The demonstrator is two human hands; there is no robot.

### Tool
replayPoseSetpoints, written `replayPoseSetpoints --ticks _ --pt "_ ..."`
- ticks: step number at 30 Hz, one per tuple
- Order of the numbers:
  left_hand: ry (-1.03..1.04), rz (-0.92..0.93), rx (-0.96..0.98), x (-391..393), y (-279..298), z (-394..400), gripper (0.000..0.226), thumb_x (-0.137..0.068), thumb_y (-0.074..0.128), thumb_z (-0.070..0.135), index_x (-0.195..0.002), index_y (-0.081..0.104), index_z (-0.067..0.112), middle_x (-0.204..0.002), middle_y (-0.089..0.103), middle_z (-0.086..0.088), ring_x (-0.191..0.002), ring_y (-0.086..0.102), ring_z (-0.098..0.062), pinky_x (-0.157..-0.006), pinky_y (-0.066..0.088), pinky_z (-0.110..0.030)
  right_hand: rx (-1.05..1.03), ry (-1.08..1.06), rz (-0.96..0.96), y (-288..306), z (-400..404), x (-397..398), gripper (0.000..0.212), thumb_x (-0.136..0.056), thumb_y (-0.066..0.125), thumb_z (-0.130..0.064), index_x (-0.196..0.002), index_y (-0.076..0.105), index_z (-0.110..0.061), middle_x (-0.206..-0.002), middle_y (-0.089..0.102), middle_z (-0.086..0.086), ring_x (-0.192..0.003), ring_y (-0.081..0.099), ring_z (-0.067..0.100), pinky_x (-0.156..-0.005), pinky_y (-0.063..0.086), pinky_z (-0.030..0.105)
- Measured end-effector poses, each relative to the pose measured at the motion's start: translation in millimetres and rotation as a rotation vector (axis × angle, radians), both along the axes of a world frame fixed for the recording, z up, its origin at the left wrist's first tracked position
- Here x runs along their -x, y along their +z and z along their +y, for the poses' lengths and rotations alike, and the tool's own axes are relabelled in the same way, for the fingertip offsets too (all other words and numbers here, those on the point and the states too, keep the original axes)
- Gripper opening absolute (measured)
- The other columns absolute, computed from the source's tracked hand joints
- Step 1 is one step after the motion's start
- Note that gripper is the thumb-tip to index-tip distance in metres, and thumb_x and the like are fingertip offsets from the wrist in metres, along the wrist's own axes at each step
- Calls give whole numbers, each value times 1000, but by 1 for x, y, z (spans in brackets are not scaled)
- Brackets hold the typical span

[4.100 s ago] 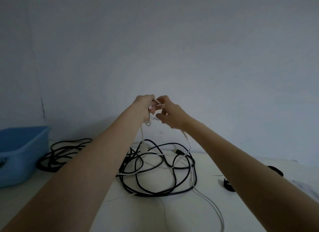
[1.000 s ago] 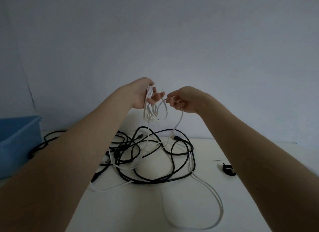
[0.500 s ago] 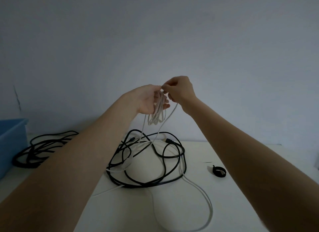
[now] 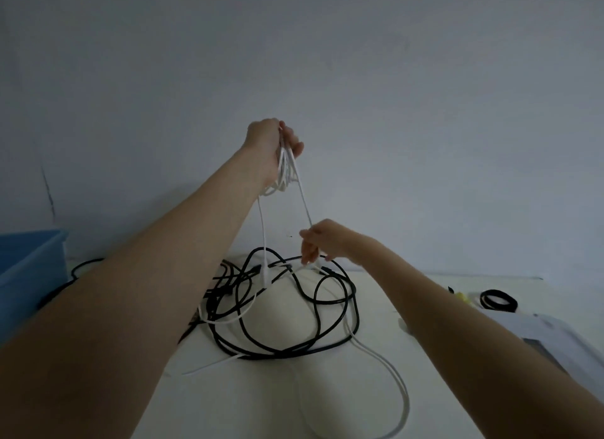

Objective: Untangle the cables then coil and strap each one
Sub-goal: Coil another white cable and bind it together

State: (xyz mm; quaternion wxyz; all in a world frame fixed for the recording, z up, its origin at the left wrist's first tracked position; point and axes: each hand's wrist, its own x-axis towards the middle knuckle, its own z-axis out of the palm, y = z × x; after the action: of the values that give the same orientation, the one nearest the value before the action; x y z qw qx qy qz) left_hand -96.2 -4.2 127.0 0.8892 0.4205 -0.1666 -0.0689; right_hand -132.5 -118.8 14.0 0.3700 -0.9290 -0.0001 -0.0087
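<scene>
The left hand [image 4: 274, 147] is up high, and its fingers are curled round a small bunch of loops of the white cable [image 4: 285, 172]. The right hand [image 4: 322, 240] is lower down and a bit to the side. It pinches the same white cable, so a straight bit runs tight between the two hands.

Under both hands, on the bench [image 4: 261, 393], the rest of the white cable snakes through a messy pile of black cable [image 4: 313, 308]. A long white loop lies near the right arm, closer to the person. Another white bit hangs straight down from the left hand into the pile.

I think the step now is making one more loop. To do it well, the right hand should slide down the white cable slowly and pull gently, so it slips out of the black one and does not drag the pile up. If it catches, stop and lift the black cable off, do not tug. Make each loop the same size as the others. The left hand must hold the bunch tight so no loop falls out.

Past the right arm lies a black strap ring [image 4: 498, 300]. A blue bin [image 4: 29, 268] sits out beyond the left arm.
</scene>
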Motion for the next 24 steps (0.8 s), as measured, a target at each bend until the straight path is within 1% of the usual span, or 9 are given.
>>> replayPoseSetpoints --ticks 2,4,9,12,15,18,20,22,24 --pt "17 -4 -14 -1 5 6 36 -96 20 1 -66 34 14 -31 36 5 -23 32 -5 -34 30 -8 -182 -214 -106 23 -5 -9 40 -102 35 -22 -67 49 -9 -45 59 -2 -38 54 5 -43 40 17" --pt "39 -33 -57 -1 11 10 36 -96 19 0 -66 33 15 -32 33 5 -24 29 -6 -35 25 -7 -482 -417 -408 64 -18 -12 41 -101 40 -17 -61 42 -11 -32 46 -4 -29 48 7 -31 33 15" --pt "-46 -82 9 18 30 -5 35 -96 19 -1 -67 33 12 -33 33 4 -24 28 -5 -34 26 -8 -478 -488 -1118 174 -4 -4 37 -96 48 -20 -62 54 -8 -68 64 14 -65 59 25 -66 47 35" --pt "-35 -118 2 23 42 -7 37 -96 18 -1 -65 33 12 -32 32 4 -24 27 -5 -34 23 -8 -331 -497 -1320 181 -1 2 25 -96 45 -14 -73 51 -8 -81 63 16 -77 58 28 -69 41 33" --pt "-6 -77 -36 15 35 1 38 -95 16 -2 -64 33 13 -31 31 4 -23 25 -6 -34 22 -7 -272 -469 -1042 153 -21 8 31 -97 46 -27 -75 56 -8 -80 64 12 -73 57 22 -68 43 30" --pt "-27 -19 -12 6 19 3 36 -94 17 -1 -64 32 14 -31 32 4 -23 26 -6 -32 22 -8 -577 -320 -375 118 -33 25 66 -89 40 -66 -82 62 -4 -80 65 12 -71 62 25 -72 56 34" --pt "-35 -15 -16 5 14 3 36 -94 17 -2 -65 32 13 -31 32 5 -23 26 -6 -32 22 -8 -650 -213 -111 101 -38 31 81 -84 32 -75 -89 63 -1 -73 62 14 -63 58 25 -70 57 37" --pt "-16 -33 -81 5 14 4 36 -94 17 -2 -65 33 13 -32 33 4 -23 26 -6 -32 21 -8 -517 -238 -84 94 -42 29 77 -86 32 -72 -85 63 -1 -61 54 8 -50 46 17 -56 50 26" --pt "27 -78 -232 4 10 6 35 -95 20 -1 -66 34 13 -34 41 1 -24 28 -5 -32 21 -8 -306 -364 -223 97 -45 27 60 -94 40 -55 -79 63 -2 -56 46 4 -45 36 14 -44 32 20"
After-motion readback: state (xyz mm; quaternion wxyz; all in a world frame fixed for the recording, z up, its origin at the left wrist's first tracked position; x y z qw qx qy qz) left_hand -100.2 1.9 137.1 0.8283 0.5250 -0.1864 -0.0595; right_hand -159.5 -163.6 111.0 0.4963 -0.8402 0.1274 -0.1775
